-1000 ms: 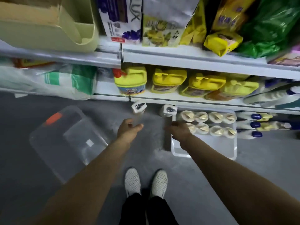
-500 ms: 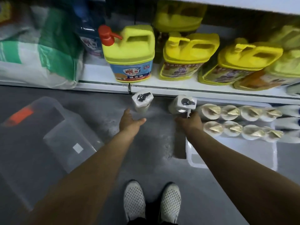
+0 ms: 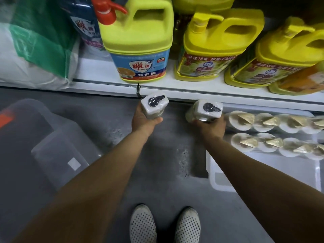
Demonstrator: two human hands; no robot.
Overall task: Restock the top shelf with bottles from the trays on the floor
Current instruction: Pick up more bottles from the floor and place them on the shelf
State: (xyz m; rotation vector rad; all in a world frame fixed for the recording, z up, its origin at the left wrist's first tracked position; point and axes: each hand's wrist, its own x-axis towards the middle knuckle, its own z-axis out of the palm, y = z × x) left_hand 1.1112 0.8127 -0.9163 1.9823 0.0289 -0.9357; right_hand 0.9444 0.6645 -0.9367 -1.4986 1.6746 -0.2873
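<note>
My left hand [image 3: 144, 120] grips a pale plastic-wrapped bottle with a black pump top [image 3: 154, 106], held upright over the grey floor. My right hand [image 3: 211, 126] grips a second such bottle [image 3: 205, 110] at the left end of the white tray [image 3: 263, 174]. Several white bottles with gold caps [image 3: 266, 132] stand in two rows in the far part of that tray. The top shelf is out of view.
The bottom shelf [image 3: 192, 89] right ahead holds yellow detergent jugs [image 3: 140, 44] and a green and white sack [image 3: 35, 50]. A clear plastic bin with an orange clip [image 3: 40, 146] lies on the floor at left. My white shoes [image 3: 164, 225] stand below.
The view has dropped and moved closer to the floor and bottom shelf. My left hand has closed round its bottle, and both bottles look larger and nearer.
</note>
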